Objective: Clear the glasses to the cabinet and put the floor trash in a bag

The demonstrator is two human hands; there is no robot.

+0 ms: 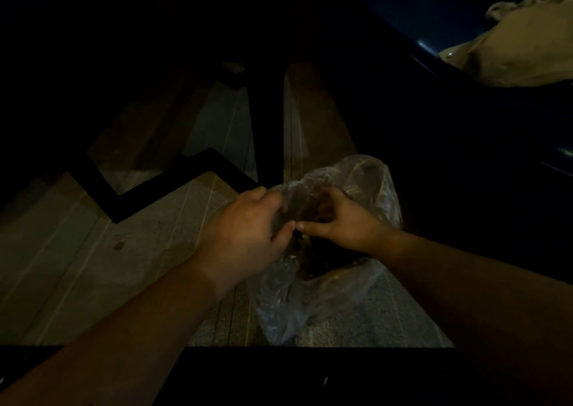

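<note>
Head view, dim light. A clear plastic bag [335, 219] hangs low at centre, just above the tiled floor [139, 244], with dark contents [322, 260] gathered in its lower part. The left hand [245, 229] pinches the near-left rim of the bag between curled fingers; the right hand [338, 219] is closed on the near-right rim, thumb tips nearly touching. A small scrap [118, 245] lies on the floor to the left, well apart from the bag. A tan cloth [514, 42] rests far right. No glasses are visible. Step judged in hand: bagging floor trash. Next move probably calls for freeing one hand to reach the scrap.
</note>
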